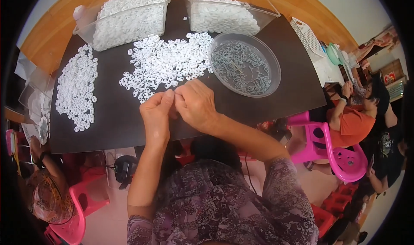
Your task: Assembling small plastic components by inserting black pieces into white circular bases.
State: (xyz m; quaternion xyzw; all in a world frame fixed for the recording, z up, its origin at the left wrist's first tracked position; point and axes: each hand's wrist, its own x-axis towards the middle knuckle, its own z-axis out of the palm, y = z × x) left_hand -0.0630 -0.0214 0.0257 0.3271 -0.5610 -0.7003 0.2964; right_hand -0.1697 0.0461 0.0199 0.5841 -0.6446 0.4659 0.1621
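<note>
Over the near part of the dark table, my left hand [156,108] and my right hand [198,102] meet fingertip to fingertip. Both are closed in a pinch; whatever lies between the fingers is hidden or too small to make out. Just beyond them spreads a loose pile of small white plastic pieces with holes [166,61]. Right of that pile stands a round clear tray [276,79] with many small grey metal pieces, perhaps screws or pins, lying inside. A second heap of white oval pieces [77,89] covers the table's left side.
Two clear plastic bins, one at the back left [164,22] and one at the back right [188,16], hold white pieces. The dark table [293,63] has a curved edge. People sit on both sides, near a pink chair [330,154] at right and another pink chair [77,210] at left.
</note>
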